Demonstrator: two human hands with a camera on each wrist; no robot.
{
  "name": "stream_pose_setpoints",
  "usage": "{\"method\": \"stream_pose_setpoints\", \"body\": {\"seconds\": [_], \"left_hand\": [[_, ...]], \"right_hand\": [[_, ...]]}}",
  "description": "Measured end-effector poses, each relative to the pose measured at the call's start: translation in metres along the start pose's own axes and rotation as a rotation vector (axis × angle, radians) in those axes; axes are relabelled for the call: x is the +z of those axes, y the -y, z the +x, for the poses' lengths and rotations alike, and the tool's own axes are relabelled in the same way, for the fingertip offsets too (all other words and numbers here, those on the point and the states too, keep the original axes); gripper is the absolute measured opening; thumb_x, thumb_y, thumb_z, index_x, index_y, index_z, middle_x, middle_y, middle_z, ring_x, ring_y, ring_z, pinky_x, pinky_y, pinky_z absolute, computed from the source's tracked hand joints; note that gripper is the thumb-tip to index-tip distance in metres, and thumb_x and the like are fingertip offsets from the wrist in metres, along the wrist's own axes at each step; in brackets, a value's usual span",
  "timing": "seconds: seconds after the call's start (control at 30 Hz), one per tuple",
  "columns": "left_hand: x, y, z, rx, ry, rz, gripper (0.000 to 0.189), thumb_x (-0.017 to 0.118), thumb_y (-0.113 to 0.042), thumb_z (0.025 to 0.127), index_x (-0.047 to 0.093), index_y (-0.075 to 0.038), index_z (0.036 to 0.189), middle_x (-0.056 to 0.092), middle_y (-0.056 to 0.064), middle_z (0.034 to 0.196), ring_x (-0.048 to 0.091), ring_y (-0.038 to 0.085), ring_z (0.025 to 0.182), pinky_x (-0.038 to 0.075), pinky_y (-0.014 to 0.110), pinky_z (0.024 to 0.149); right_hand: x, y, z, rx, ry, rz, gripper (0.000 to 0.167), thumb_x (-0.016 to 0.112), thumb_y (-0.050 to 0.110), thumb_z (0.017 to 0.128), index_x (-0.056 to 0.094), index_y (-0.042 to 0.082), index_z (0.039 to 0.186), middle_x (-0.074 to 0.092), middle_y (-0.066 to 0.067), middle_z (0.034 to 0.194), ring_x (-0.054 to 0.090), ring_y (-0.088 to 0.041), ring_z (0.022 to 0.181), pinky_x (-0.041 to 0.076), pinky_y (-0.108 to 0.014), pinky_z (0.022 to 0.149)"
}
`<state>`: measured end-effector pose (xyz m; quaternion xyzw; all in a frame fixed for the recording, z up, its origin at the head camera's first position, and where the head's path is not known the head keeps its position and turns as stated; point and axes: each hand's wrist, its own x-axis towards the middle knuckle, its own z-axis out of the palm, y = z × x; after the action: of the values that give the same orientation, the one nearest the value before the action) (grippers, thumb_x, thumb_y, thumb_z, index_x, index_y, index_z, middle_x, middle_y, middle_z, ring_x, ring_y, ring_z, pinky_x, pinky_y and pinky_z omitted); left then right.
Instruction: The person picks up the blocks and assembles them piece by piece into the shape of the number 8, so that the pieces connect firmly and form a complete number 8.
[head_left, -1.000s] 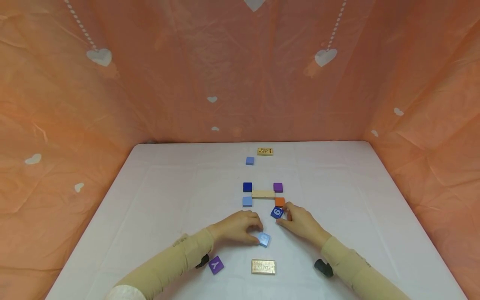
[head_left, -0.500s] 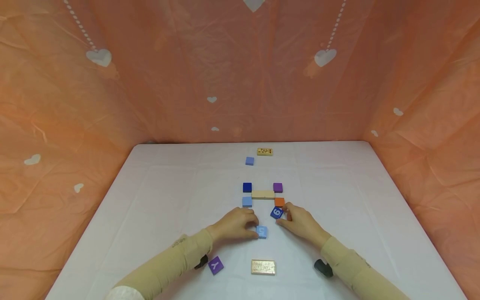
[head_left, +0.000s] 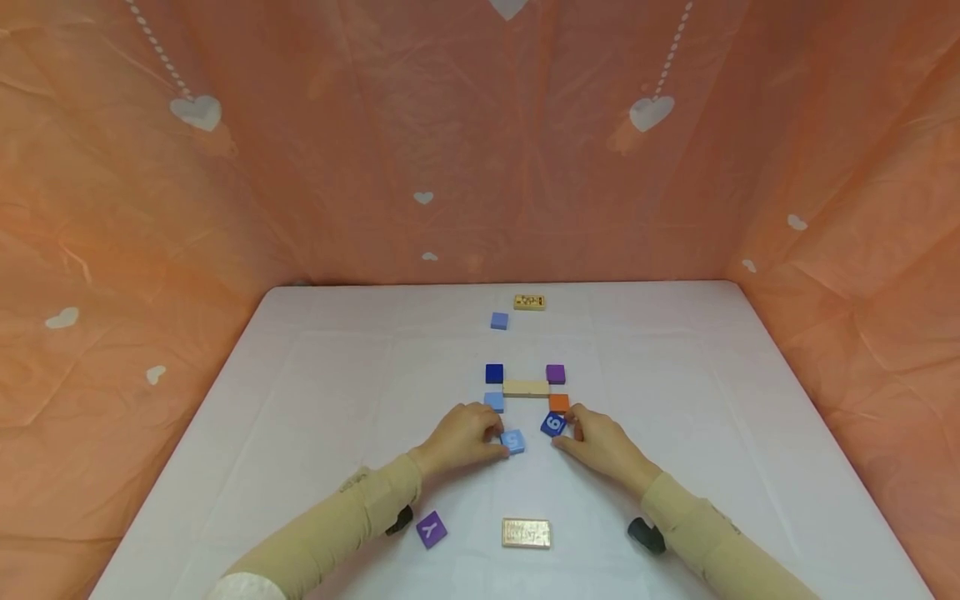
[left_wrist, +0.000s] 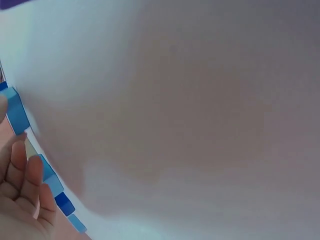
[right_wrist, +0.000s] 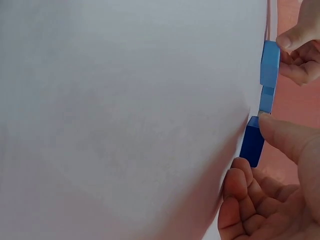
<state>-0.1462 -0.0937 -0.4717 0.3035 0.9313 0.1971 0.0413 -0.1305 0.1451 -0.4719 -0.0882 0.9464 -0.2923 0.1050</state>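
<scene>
My left hand (head_left: 461, 436) pinches a light blue tile (head_left: 513, 442) with a pale character on top, thumb on the near side and fingers on the far side. In the left wrist view this light blue tile (left_wrist: 18, 111) stands at the left edge, between thumb and fingertips. To its right, my right hand (head_left: 606, 446) holds a dark blue tile (head_left: 552, 424) marked with a white 6, set at an angle just below an orange tile (head_left: 558, 403). The right wrist view shows the dark blue tile (right_wrist: 251, 142) between thumb and fingers.
A wooden strip (head_left: 526, 389) lies among a navy tile (head_left: 494, 373), a purple tile (head_left: 556, 374), another light blue tile (head_left: 493, 402) and the orange one. Farther back are a periwinkle tile (head_left: 499, 321) and a gold block (head_left: 529, 302). Nearer lie a purple Y tile (head_left: 431, 529) and a gold bar (head_left: 526, 533).
My left hand has slid the light blue tile away from me and to the left, turning it a little, toward the other light blue tile. The right hand and its dark blue tile stay put.
</scene>
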Motion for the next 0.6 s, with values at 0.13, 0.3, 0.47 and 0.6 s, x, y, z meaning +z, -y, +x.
{"method": "stream_pose_setpoints", "body": {"seconds": [0.13, 0.3, 0.47, 0.6], "left_hand": [[-0.0008, 0.0015, 0.0007, -0.036, -0.053, 0.014, 0.027, 0.075, -0.037, 0.074, 0.069, -0.013, 0.082, 0.052, -0.007, 0.066, 0.041, 0.006, 0.063, 0.032, 0.020, 0.062], [-0.0009, 0.0032, 0.0020, -0.068, -0.098, 0.031, 0.027, 0.076, -0.036, 0.074, 0.067, -0.011, 0.079, 0.052, -0.006, 0.066, 0.040, 0.007, 0.061, 0.032, 0.021, 0.060], [-0.0017, 0.0029, 0.0021, -0.092, -0.116, 0.051, 0.027, 0.075, -0.036, 0.074, 0.064, -0.012, 0.075, 0.054, -0.005, 0.067, 0.043, 0.008, 0.063, 0.034, 0.023, 0.062], [-0.0018, 0.0031, 0.0019, -0.098, -0.122, 0.061, 0.027, 0.075, -0.037, 0.074, 0.063, -0.012, 0.074, 0.056, -0.005, 0.068, 0.045, 0.008, 0.063, 0.036, 0.024, 0.062]], "right_hand": [[-0.0010, 0.0008, 0.0001, 0.003, 0.002, -0.002, 0.039, 0.069, 0.030, 0.083, 0.057, 0.005, 0.109, 0.052, 0.000, 0.067, 0.045, -0.012, 0.060, 0.036, -0.024, 0.054], [-0.0004, -0.0002, 0.0004, 0.010, 0.012, -0.003, 0.039, 0.069, 0.030, 0.083, 0.057, 0.005, 0.110, 0.052, 0.000, 0.068, 0.045, -0.012, 0.060, 0.036, -0.024, 0.054], [0.0001, -0.0007, 0.0005, 0.004, 0.010, -0.005, 0.038, 0.069, 0.030, 0.083, 0.057, 0.005, 0.108, 0.051, 0.000, 0.068, 0.045, -0.012, 0.060, 0.036, -0.024, 0.054], [0.0003, -0.0006, 0.0002, 0.003, 0.008, -0.008, 0.037, 0.069, 0.030, 0.083, 0.058, 0.005, 0.108, 0.051, 0.000, 0.068, 0.045, -0.012, 0.060, 0.036, -0.024, 0.054]]}}
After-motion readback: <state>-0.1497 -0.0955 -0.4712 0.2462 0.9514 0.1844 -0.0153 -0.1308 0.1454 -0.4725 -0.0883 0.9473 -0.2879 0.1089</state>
